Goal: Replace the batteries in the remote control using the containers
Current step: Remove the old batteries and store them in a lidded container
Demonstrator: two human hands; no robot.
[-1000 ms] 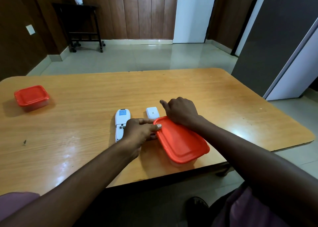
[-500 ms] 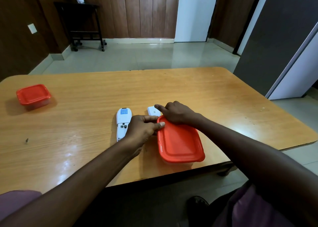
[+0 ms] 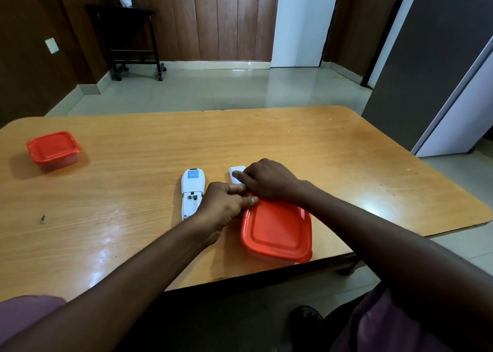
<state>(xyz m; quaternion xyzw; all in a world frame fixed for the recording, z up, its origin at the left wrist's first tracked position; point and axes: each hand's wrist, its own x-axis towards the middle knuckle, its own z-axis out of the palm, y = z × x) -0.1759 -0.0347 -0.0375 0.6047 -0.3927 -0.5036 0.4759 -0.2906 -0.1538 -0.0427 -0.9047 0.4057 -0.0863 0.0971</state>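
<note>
Both hands at far rim of red-lidded container [image 3: 277, 234] near counter [image 3: 293, 143] front edge; left hand [image 3: 222, 207] curled on the rim corner; right hand [image 3: 266, 179] curled there too, grip seemingly on the lid; open-backed remote [image 3: 192, 193] just left; battery cover [image 3: 237, 172] beyond; second red-lidded container [image 3: 53, 149] far left.

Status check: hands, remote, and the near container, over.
Both hands, left and right, grip near container at its far rim, lid on. Remote face down, battery bay open. Battery cover beside it. Nothing blocking.
</note>
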